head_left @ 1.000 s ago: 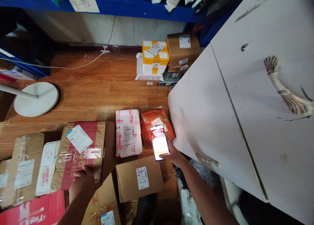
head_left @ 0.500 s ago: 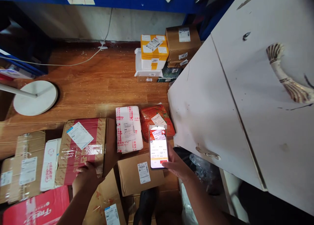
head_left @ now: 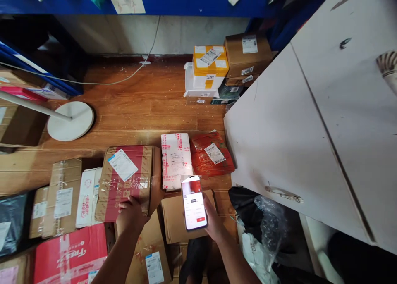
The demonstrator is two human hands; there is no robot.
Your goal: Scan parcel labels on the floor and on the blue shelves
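two bare hands in frame, both low centre. notes run left to right.

far left: a black bag (head_left: 12, 218) on the floor, then a labelled carton (head_left: 57, 201). a flat white parcel (head_left: 88, 197) with red print lies beside it, and a red carton (head_left: 71, 255) sits nearest the camera. behind them, a white round stand base (head_left: 70, 120) on the wooden floor (head_left: 130, 110).

left hand (head_left: 132, 211): set on the near end of the taped box (head_left: 127, 180), which is brown card with red print and a white label on its top face. the fingers are bent over the edge. whether they clamp it or merely rest there i cannot tell from this angle.

centre: a white parcel (head_left: 176, 160) with red tape lies just beside the taped box. on its right it touches an orange-red bag (head_left: 211, 153). both have labels face up.

right hand (head_left: 214, 224): closed around the lower part of a phone (head_left: 194, 203), screen lit and facing up. the phone is held above a brown carton (head_left: 170, 218), on the near side of the white parcel.

right: a stack of small boxes (head_left: 210, 65) by the back wall, white cabinet doors (head_left: 279, 143), and a clear plastic bag (head_left: 266, 226) at their foot.

judgement on handling: the phone wants holding level and steady, with the thumb off the screen and the lens square over one label at a time. the left hand would do best to pin the taped box flat so its label neither tilts nor catches glare.
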